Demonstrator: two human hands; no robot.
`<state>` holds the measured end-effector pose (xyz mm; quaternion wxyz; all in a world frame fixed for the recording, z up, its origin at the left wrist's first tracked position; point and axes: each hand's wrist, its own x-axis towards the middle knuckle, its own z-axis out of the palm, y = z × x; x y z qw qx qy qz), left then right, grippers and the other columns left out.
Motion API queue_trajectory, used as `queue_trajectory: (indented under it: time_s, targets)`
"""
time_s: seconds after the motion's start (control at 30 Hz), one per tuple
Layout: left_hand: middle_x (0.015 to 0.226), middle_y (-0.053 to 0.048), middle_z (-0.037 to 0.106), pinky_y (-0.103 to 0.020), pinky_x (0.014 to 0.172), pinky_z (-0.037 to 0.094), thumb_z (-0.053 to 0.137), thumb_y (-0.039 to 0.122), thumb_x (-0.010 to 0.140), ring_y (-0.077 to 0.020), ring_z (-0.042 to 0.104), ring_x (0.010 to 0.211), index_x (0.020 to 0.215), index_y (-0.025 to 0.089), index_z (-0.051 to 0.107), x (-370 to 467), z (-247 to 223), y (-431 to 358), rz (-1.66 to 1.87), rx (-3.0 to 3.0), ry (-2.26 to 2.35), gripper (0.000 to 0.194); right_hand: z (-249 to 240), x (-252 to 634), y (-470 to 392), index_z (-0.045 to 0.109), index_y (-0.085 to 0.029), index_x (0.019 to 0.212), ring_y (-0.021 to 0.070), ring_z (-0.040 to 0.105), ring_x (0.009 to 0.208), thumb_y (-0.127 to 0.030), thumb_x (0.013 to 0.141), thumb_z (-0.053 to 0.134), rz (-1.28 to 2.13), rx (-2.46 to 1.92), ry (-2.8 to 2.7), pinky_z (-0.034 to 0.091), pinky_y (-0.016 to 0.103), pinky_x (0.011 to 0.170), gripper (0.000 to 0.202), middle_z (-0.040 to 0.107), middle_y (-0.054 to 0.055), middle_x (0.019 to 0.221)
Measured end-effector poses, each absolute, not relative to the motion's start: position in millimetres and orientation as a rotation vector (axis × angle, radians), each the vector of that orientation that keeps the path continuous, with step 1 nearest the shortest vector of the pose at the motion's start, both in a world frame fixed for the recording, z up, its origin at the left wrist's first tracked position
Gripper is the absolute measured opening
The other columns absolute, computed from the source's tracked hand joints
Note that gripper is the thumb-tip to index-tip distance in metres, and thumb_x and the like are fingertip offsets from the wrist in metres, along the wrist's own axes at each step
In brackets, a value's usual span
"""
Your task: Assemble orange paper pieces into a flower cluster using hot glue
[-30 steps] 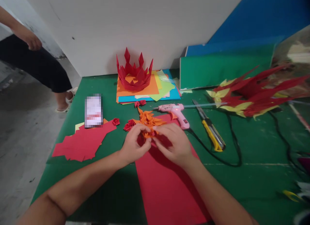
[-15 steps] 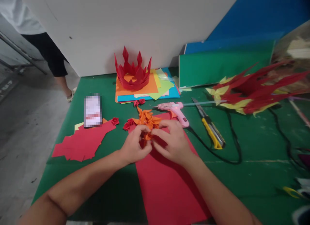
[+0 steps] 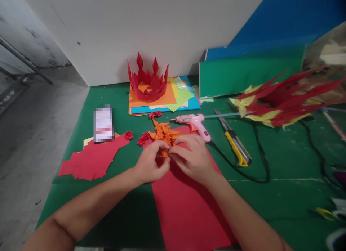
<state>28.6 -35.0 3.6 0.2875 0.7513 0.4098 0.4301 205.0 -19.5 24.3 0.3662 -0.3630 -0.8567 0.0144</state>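
Observation:
Between my two hands is a small orange paper flower (image 3: pixel 164 153), partly covered by fingers. My left hand (image 3: pixel 151 161) curls around its left side, thumb and fingertips pressed on it. From the right, my right hand (image 3: pixel 193 158) pinches its edge with thumb and fingertips. Just beyond lies a cluster of orange folded paper flowers (image 3: pixel 163 132). Red paper roses (image 3: pixel 143 138) sit left of the cluster, and more lie behind it. Under my hands is a large red paper sheet (image 3: pixel 189 207). A pink glue gun (image 3: pixel 198 125) rests behind my right hand.
A red paper crown (image 3: pixel 148 87) stands on stacked coloured sheets (image 3: pixel 175 107). A yellow cutter (image 3: pixel 235 146) with its blade out, a black cord and a red-yellow paper piece (image 3: pixel 275 108) lie right. Red cut paper (image 3: pixel 89 159) and a blurred-out phone (image 3: pixel 103 124) lie left.
The person at the upper left has gone out of view. The fingers of my right hand have shifted slightly at the small orange flower; both hands stay in nearly the same place.

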Motion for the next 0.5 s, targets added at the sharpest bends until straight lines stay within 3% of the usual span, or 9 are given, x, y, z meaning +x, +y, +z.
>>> queue_trajectory:
  time_s: [0.27,0.5]
  targets:
    - [0.098,-0.006,0.06,-0.036,0.086,0.049,0.059,0.014,0.078,-0.0197,0.058,0.096,0.1,0.021,0.053,29.8,8.0,-29.4,1.24,2.057,1.036,0.024,22.1,207.5,-14.5,0.062,-0.021,0.081,0.0168,0.053,0.082,-0.02,0.088,0.059,-0.018,-0.984,-2.162,0.038,0.033,0.076,0.007,0.063,0.003,0.084]
    - [0.091,-0.005,0.063,-0.033,0.08,0.05,0.058,0.014,0.081,-0.017,0.06,0.088,0.093,0.021,0.056,30.6,5.6,-26.7,1.272,1.98,1.04,0.014,23.0,208.2,-12.4,0.062,-0.019,0.08,0.0169,0.052,0.08,-0.022,0.088,0.059,-0.009,-0.976,-2.204,0.039,0.032,0.072,0.009,0.063,0.004,0.082]
